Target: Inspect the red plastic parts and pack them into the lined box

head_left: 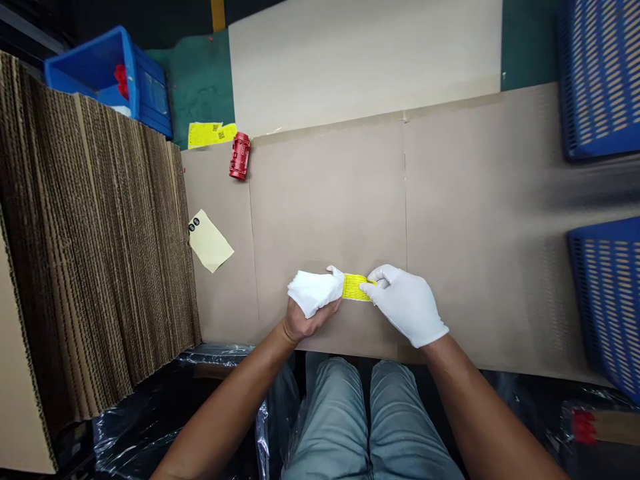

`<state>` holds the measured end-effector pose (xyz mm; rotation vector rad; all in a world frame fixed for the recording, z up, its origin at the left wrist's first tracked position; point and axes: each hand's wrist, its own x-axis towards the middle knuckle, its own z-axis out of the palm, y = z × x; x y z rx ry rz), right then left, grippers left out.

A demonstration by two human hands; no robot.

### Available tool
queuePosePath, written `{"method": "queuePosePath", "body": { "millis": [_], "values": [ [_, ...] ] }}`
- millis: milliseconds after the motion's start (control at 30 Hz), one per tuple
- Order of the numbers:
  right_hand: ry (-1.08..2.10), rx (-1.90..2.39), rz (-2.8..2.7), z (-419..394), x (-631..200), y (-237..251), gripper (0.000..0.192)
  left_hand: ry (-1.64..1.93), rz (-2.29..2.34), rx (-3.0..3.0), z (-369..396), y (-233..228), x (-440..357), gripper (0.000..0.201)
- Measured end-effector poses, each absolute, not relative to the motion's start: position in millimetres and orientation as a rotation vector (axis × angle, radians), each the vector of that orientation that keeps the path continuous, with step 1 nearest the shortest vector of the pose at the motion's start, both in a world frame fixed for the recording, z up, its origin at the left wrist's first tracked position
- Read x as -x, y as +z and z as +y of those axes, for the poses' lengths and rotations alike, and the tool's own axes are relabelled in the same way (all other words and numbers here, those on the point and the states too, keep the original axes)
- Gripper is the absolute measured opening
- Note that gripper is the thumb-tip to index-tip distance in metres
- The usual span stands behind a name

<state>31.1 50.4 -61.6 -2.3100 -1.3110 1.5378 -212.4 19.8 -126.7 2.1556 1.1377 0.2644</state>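
At the bottom centre of the frame, closest to the camera, a pair of knees in pale grey-blue trousers (pixel 370 413) was seen, with crumpled dark plastic film (pixel 150 413) spread to the lower left. Two bare forearms were extended upward from there to gloved hands just below the middle of the frame. The left hand (pixel 314 293), in a white glove pulled only partway over the palm, was closed on the left end of a small yellow label (pixel 356 287); the right hand (pixel 407 303), fully gloved in white, was pinched on its right end between thumb and fingertips. The label was thus held stretched between both hands, just above a large flat sheet of brown cardboard (pixel 450 220) that filled the centre of the picture.

Along the left edge, a thick stack of corrugated cardboard sheets (pixel 100 253) was shown edge-on. Just right of it, on the flat sheet, a pale yellow slip (pixel 210 243) was lying tilted. Farther up, left of centre, a small red cylindrical object (pixel 239 156) had been laid on its side, with a bright yellow sheet (pixel 210 134) near it on green flooring. A blue bin (pixel 107 70) was visible in the upper left, and blue slatted crates (pixel 597 73) along the right edge.
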Motion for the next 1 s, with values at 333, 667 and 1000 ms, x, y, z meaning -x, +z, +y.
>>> {"method": "queuePosePath", "body": {
  "millis": [333, 667, 1000],
  "values": [
    [1.508, 2.305, -1.34, 49, -32, -60, 0.01, 0.76, 1.022, -2.913, 34, -101, 192, 0.023],
    [1.524, 2.296, -1.328, 49, -33, -61, 0.012, 0.539, 1.104, -2.896, 31, -103, 194, 0.009],
    [1.586, 2.262, -1.279, 48, -36, -59, 0.013, 0.664, 1.082, -2.628, 37, -96, 189, 0.013]
  ]
}}
